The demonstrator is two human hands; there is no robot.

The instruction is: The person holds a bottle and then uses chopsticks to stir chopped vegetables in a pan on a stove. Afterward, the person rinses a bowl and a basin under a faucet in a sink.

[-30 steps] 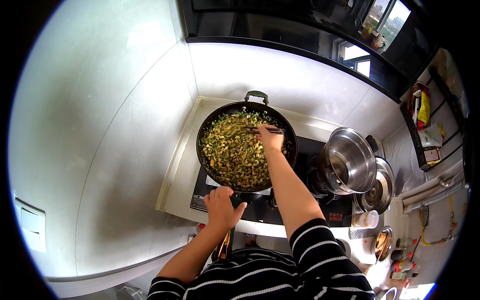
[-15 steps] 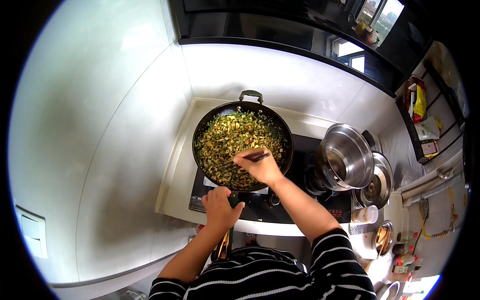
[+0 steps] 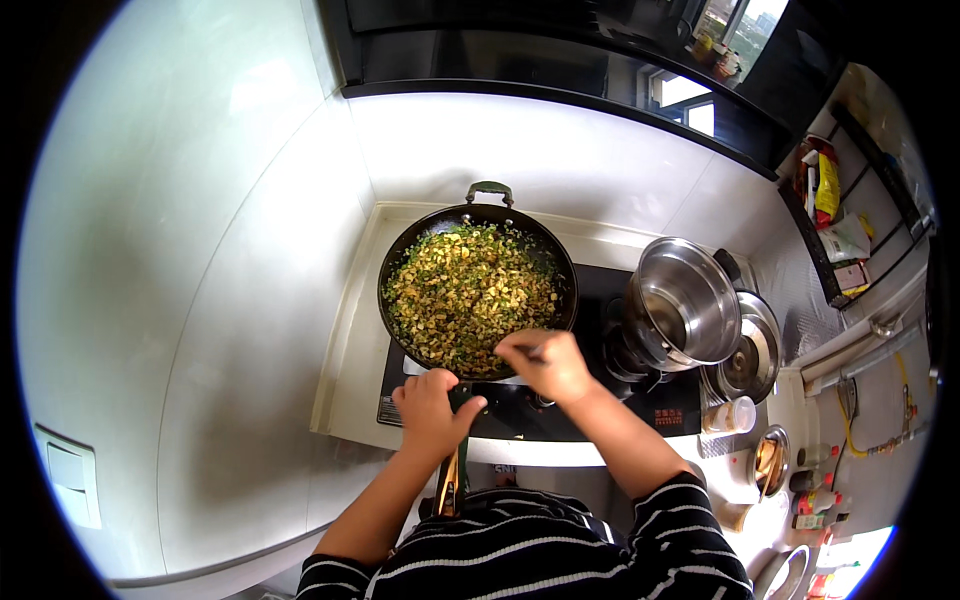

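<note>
A large dark wok (image 3: 553,245) stands on the black cooktop, full of chopped green, yellow and brown food (image 3: 470,295). My left hand (image 3: 432,408) is wrapped round the wok's long handle (image 3: 452,480) at the near side, thumb towards the right. Over the wok's near right rim, my right hand (image 3: 552,368) is closed on a dark, slim stick-like utensil (image 3: 537,353). Only a short piece of that utensil shows; its lower end is hidden by the hand, so its exact kind cannot be made out. A small loop handle (image 3: 489,188) sits on the wok's far side.
Right of the wok, a steel pot (image 3: 690,300) sits on the cooktop (image 3: 590,420), with a metal lid (image 3: 750,360) beside it. A clear jar (image 3: 730,415), a small bowl (image 3: 772,455) and several bottles (image 3: 815,500) line the right. A tiled wall (image 3: 200,250) rises at left.
My right hand has moved right and nearer, from over the food to the wok's near right rim, with the utensil still in it. My left hand keeps hold of the handle.
</note>
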